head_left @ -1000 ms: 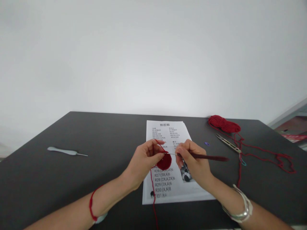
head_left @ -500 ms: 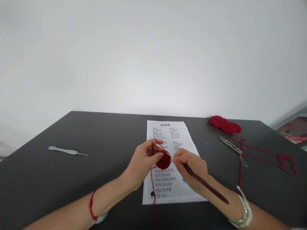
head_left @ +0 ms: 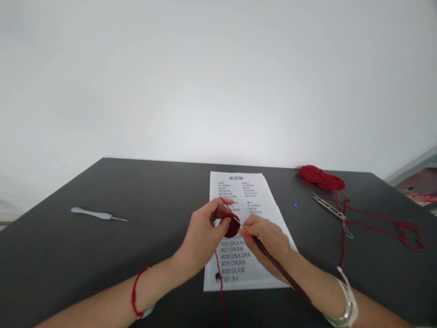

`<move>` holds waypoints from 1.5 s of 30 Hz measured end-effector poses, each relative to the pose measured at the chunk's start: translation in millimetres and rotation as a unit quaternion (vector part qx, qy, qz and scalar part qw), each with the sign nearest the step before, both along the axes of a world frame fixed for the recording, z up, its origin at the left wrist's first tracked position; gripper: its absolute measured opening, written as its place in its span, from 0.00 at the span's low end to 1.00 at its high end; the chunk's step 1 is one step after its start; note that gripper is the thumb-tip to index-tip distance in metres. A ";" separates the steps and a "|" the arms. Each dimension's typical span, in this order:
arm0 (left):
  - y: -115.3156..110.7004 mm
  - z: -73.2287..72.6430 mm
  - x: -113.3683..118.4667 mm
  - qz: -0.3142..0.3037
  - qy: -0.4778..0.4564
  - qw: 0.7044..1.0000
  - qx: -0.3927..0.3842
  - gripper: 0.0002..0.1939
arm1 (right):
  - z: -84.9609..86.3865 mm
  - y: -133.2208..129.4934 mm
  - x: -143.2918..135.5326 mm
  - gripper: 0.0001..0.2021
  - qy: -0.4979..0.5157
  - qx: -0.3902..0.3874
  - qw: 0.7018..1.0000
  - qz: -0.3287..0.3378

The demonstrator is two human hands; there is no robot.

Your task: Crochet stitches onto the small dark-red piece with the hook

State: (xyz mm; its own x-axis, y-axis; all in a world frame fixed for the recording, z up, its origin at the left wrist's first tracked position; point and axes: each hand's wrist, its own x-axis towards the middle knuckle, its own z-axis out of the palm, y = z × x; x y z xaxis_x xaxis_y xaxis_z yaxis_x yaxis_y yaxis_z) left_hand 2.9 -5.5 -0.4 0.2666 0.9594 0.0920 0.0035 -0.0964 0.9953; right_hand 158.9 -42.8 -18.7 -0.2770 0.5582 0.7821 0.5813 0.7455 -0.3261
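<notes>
A small round piece of dark red crochet is pinched between the thumb and fingers of my left hand. Red yarn runs over the left index finger and hangs down past the paper's lower edge. My right hand is closed round a crochet hook with a dark brown handle, and its thin metal tip meets the top right of the crochet piece. Both hands are over a printed sheet of paper with rows of text.
On the dark table, a grey-handled hook lies at the left. At the right are a red yarn skein, small scissors, a purple stitch marker, a teal marker and loose red yarn.
My right hand and its hook have shifted slightly left, and the hook's handle points more steeply down. The crochet piece has moved a little left and is more covered by the left thumb.
</notes>
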 end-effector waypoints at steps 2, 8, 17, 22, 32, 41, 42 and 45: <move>0.9 -1.9 -0.8 0.004 0.025 0.999 0.039 0.08 | 0.5 0.6 0.7 0.08 -0.023 0.013 1.000 0.008; 2.7 -3.9 -2.9 0.006 0.106 0.985 0.137 0.08 | 1.0 0.1 -4.0 0.10 0.055 -0.047 0.996 -0.043; 4.6 -2.4 -2.9 0.001 0.152 0.974 0.166 0.09 | -0.6 1.0 -2.9 0.13 0.153 -0.192 0.969 -0.038; 4.0 0.9 -3.8 0.006 0.171 0.970 0.174 0.10 | 0.6 1.4 -1.5 0.12 0.131 -0.145 0.981 -0.018; 3.3 -0.9 -3.8 -0.001 0.114 0.984 0.139 0.09 | -4.3 -2.1 -1.8 0.10 0.004 -0.019 1.000 -0.024; 0.6 -0.2 -2.7 0.005 0.147 0.978 0.146 0.12 | -5.4 -4.2 -15.5 0.11 0.126 -0.130 0.980 -0.086; 1.1 -0.3 -2.2 0.004 0.141 0.980 0.138 0.12 | -8.0 -3.7 -14.6 0.11 0.112 -0.119 0.983 -0.079; 2.7 -0.7 -0.1 -0.003 0.100 0.992 0.082 0.14 | -19.0 -1.5 -9.3 0.08 0.025 -0.060 0.997 -0.035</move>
State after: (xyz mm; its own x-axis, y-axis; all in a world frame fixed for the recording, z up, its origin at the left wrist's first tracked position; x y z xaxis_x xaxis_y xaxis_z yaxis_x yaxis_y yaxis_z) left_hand 2.8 -2.8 -1.1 0.3015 0.9341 0.1914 0.1975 -0.2575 0.9459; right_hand 149.6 -44.3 -37.7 -0.1976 0.6651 0.7201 0.6111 0.6580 -0.4400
